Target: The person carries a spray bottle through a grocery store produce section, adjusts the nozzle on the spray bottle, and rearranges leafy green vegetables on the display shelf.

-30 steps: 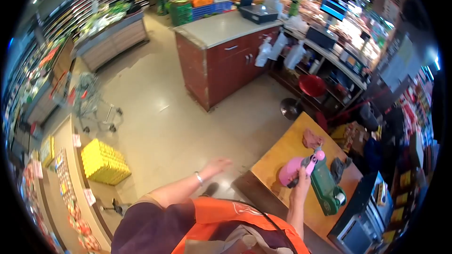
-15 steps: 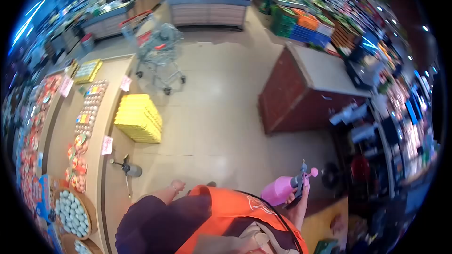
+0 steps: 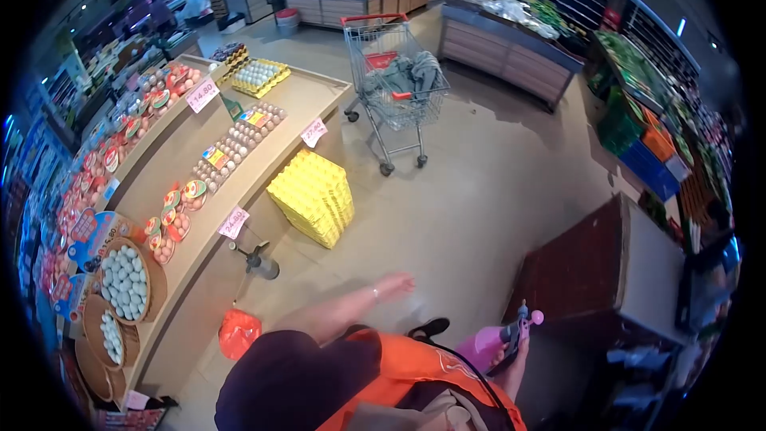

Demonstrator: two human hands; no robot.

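Observation:
My right hand (image 3: 514, 361) is wrapped round the dark handle of a pink spray bottle (image 3: 482, 348), which has a pump knob on top. It is held at my right side, beside the orange vest. My left hand (image 3: 394, 286) hangs out over the floor with a band at the wrist. Its fingers are loosely stretched and hold nothing. Left of it, a grey pump sprayer (image 3: 262, 264) stands on the floor by the egg shelf (image 3: 231, 251). A red plastic bag (image 3: 238, 334) lies near that sprayer.
Egg packs (image 3: 227, 156) and a basket of pale eggs (image 3: 124, 281) sit on the shelf. Yellow egg trays (image 3: 315, 198) are stacked beside it. Further ahead stands a shopping cart (image 3: 396, 84). A dark red cabinet (image 3: 570, 271) is at right, produce stands behind.
My view has swung left, bringing more of the egg shelf, the cart and the red bag into sight. The left arm reaches further forward. The spray bottle stays in my right hand.

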